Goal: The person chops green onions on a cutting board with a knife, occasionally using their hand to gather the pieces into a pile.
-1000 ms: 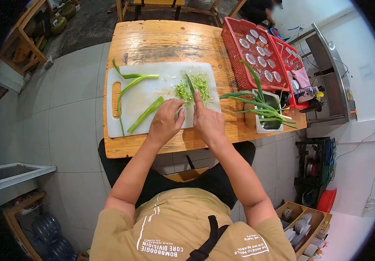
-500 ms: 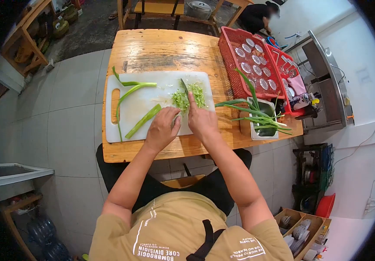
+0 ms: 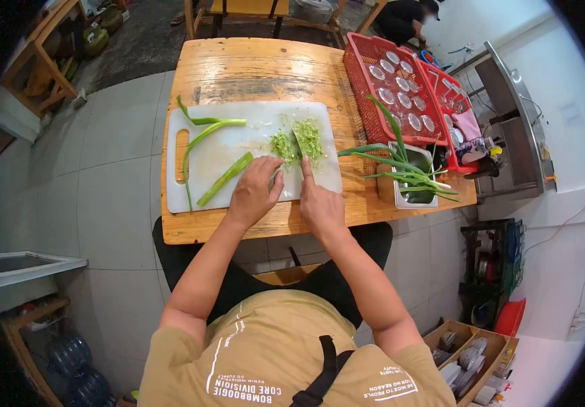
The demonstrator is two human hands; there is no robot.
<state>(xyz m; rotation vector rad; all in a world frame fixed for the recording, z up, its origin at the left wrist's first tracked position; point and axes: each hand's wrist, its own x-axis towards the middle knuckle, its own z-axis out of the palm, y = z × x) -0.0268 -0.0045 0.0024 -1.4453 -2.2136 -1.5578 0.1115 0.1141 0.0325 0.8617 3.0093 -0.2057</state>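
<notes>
Two minced grn heaps; R hand w/ knife.

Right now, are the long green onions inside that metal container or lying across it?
Across it: the green onions lie over the metal container, leaves and pale ends reaching past its rim.

Glossy, seemingly varnished wood table

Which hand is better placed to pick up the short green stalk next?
Probably the left hand: it is right beside the short green stalk, though whether its fingers hold anything is unclear. The right hand is farther off and holds the knife.
</notes>
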